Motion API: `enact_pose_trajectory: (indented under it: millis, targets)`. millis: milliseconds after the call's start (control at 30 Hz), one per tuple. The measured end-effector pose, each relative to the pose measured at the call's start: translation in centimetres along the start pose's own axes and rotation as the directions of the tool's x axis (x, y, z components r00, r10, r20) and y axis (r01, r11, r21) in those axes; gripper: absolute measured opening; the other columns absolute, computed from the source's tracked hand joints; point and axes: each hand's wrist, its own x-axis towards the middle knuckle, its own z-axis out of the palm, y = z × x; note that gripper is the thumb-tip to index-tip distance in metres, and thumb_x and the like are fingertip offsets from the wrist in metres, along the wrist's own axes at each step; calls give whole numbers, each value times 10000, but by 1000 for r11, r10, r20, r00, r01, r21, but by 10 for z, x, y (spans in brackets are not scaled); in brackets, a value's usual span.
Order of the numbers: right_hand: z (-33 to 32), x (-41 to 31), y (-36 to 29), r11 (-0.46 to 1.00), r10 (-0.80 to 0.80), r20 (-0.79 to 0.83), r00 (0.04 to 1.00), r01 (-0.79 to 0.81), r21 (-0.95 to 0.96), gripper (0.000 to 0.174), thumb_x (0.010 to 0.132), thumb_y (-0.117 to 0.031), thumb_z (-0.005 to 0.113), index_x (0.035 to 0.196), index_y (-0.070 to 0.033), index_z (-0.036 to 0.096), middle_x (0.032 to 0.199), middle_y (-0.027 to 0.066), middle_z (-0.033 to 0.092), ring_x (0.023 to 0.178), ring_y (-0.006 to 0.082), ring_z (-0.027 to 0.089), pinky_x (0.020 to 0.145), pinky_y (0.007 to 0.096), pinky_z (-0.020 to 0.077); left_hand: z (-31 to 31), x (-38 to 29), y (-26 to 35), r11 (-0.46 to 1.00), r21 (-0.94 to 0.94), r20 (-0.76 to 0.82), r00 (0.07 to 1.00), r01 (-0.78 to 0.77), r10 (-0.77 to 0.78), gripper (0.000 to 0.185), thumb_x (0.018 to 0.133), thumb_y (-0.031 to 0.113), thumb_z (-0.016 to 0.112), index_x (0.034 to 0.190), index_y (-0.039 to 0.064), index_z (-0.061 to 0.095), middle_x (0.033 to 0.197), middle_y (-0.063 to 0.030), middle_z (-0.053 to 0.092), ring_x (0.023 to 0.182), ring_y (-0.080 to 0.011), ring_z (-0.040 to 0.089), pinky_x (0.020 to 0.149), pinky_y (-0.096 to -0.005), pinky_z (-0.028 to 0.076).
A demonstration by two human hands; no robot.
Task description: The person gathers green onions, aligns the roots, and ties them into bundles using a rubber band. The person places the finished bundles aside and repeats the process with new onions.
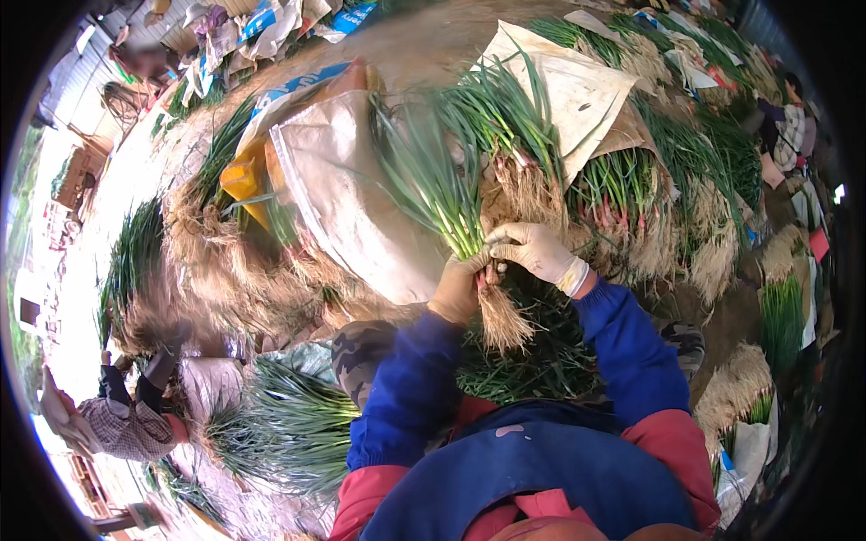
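Note:
In the middle, my left hand (pixel 463 287), in a pale thin glove, grips a bunch of green onions (pixel 460 226) just above its reddish stem bases. The leaves point up and away, and the pale roots hang toward me. My right hand (pixel 538 253), gloved too, touches the bunch from the right, its fingertips by the stems; whether it pinches anything is hidden. A loose pile of green onions with roots (pixel 517 135) lies just beyond my hands. Dark green leaves (pixel 534 358) lie below, between my knees.
A white woven sack (pixel 352 196) lies left of the bunch, another sheet (pixel 561 88) beyond it. More rooted onions (pixel 223 264) spread left, with stacked bunches (pixel 622 196) to the right. Trimmed-looking green bunches (pixel 298 419) lie by my left elbow. People work at far left (pixel 132 422) and far right (pixel 788 132).

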Motion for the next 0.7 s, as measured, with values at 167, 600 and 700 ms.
enact_pose_trajectory:
  millis: [167, 600, 700]
  targets:
    - [0, -10, 11, 753, -233, 33, 972, 202, -627, 145, 909, -146, 625, 965, -14, 643, 863, 152, 662, 726, 268, 657, 682, 302, 527, -4, -3, -2, 984, 156, -3, 997, 82, -83, 184, 934, 112, 622, 1037, -41, 610, 757, -102, 641, 574, -174, 600, 596, -279, 512]
    - [24, -5, 39, 933, -79, -336, 939, -48, -356, 314, 920, -285, 653, 928, 27, 687, 818, 161, 696, 709, 237, 645, 685, 329, 495, 32, -16, -12, 930, 363, -191, 972, -62, 140, 99, 828, 2, 693, 862, -4, 599, 608, -50, 583, 426, -116, 519, 386, -242, 392]
    - [27, -7, 52, 897, -195, -414, 889, -8, -441, 293, 921, -253, 641, 888, 35, 678, 774, 163, 681, 676, 260, 634, 663, 346, 498, 24, -12, -12, 900, 434, -181, 982, 28, 57, 146, 833, 16, 697, 923, -18, 588, 607, -46, 575, 427, -116, 512, 396, -241, 400]
